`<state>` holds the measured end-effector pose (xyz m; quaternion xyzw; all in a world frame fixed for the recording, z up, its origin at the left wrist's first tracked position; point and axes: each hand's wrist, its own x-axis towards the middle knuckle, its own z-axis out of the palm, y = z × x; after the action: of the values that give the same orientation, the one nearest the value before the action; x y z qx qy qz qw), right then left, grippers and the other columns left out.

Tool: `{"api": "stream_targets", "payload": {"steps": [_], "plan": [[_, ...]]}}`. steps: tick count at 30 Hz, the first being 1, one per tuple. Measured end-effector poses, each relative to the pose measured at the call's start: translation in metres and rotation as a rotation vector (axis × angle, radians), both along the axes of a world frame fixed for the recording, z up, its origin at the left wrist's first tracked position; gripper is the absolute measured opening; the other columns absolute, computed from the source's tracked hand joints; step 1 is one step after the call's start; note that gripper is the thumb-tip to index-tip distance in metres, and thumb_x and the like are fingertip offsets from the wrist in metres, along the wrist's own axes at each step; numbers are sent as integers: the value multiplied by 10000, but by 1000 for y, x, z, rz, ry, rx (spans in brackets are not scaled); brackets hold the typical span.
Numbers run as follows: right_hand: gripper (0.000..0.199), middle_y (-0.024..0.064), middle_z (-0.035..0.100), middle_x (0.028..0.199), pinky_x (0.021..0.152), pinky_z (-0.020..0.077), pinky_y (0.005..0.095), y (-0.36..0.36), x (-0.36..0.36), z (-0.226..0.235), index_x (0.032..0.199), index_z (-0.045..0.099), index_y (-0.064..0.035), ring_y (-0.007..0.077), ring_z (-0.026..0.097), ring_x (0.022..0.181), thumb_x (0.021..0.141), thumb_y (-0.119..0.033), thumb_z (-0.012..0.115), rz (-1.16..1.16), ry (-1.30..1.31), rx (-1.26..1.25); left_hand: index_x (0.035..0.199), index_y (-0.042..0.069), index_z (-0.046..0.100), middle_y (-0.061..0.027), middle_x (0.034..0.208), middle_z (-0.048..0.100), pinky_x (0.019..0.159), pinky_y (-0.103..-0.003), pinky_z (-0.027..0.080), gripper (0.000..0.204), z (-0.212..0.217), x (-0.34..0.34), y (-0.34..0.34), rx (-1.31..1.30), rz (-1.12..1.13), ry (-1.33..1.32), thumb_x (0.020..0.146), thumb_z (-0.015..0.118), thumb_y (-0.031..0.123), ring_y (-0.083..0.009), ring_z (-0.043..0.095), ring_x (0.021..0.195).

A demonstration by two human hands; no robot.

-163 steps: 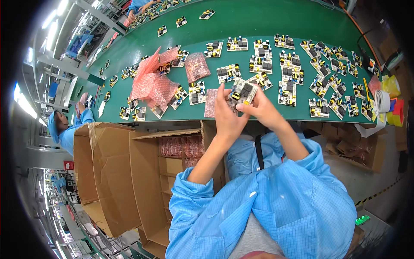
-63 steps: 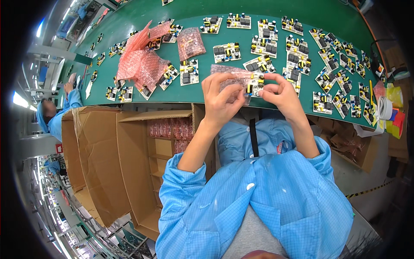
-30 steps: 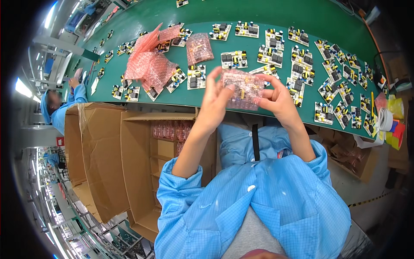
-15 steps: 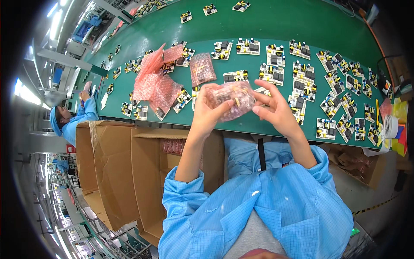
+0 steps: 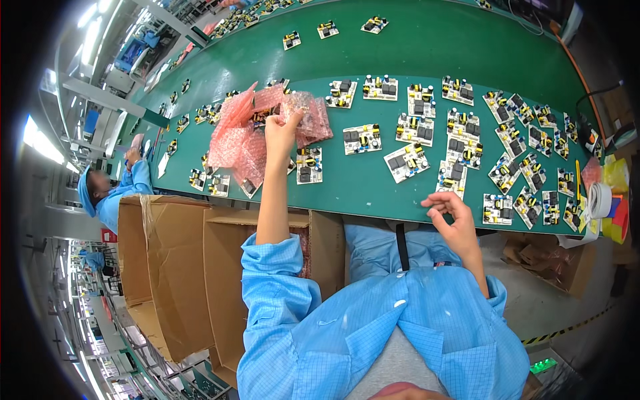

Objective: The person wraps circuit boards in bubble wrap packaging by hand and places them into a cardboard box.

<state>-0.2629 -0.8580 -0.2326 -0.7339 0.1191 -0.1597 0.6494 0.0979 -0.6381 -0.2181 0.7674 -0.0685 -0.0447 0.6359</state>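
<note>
My left hand [image 5: 281, 137] reaches over the bench, its fingers closed on the edge of a bubble-wrapped circuit board [image 5: 303, 110]. That package lies against or just above another pink bubble-wrap packet [image 5: 320, 130], which it partly covers. Left of the hand is a heap of pink bubble-wrap bags [image 5: 233, 137], with circuit boards partly showing beneath. My right hand [image 5: 455, 223] hovers at the bench's front edge, holding nothing, fingers slightly bent and apart. Nearest to it are a loose circuit board [image 5: 407, 162] and another board [image 5: 452, 178] with black, yellow and blue parts.
Many bare circuit boards [image 5: 505, 175] spread across the green bench [image 5: 373, 193], mostly to the right. An open cardboard box [image 5: 223, 280] stands below the front edge at left. White tape rolls [image 5: 603, 198] sit at the right end. A co-worker in blue [image 5: 123, 193] works at far left.
My left hand has carried the wrapped board forward and left to the other packet. The right hand has let go of it and drawn back toward the bench edge.
</note>
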Motion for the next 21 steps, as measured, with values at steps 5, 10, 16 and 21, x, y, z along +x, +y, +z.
{"api": "stream_targets", "payload": {"steps": [5, 10, 16, 21], "plan": [[191, 108, 721, 928, 709, 536, 280, 9, 0, -1, 1066, 633, 14, 145, 677, 801, 876, 15, 609, -35, -23, -147, 1117, 0, 404, -141, 1008, 578, 637, -332, 583, 485, -3, -9, 2, -335, -45, 172, 833, 758, 169, -208, 630, 890], [135, 71, 717, 825, 683, 512, 307, 25, 12, 1, 964, 666, -15, 186, 682, 720, 834, 10, 640, 70, -112, -400, 1098, -13, 580, -189, 1028, 636, 862, -424, 493, 380, 19, -32, 3, 561, 28, -386, 833, 687, 237, -326, 635, 973], [119, 42, 711, 759, 635, 470, 312, 29, 16, -7, 920, 672, -38, 180, 648, 616, 808, 1, 663, 44, -126, -399, 1094, 39, 630, -152, 1115, 624, 914, -491, 427, 366, 42, -34, 46, 973, 190, -777, 786, 703, 221, -345, 543, 1112], [103, 42, 707, 745, 619, 479, 305, 27, 18, -5, 910, 671, -35, 173, 644, 603, 813, -4, 662, 66, -148, -447, 1231, 157, 628, -119, 1241, 565, 956, -560, 370, 485, 34, -19, 89, 1393, 235, -747, 759, 711, 230, -364, 467, 1190]]}}
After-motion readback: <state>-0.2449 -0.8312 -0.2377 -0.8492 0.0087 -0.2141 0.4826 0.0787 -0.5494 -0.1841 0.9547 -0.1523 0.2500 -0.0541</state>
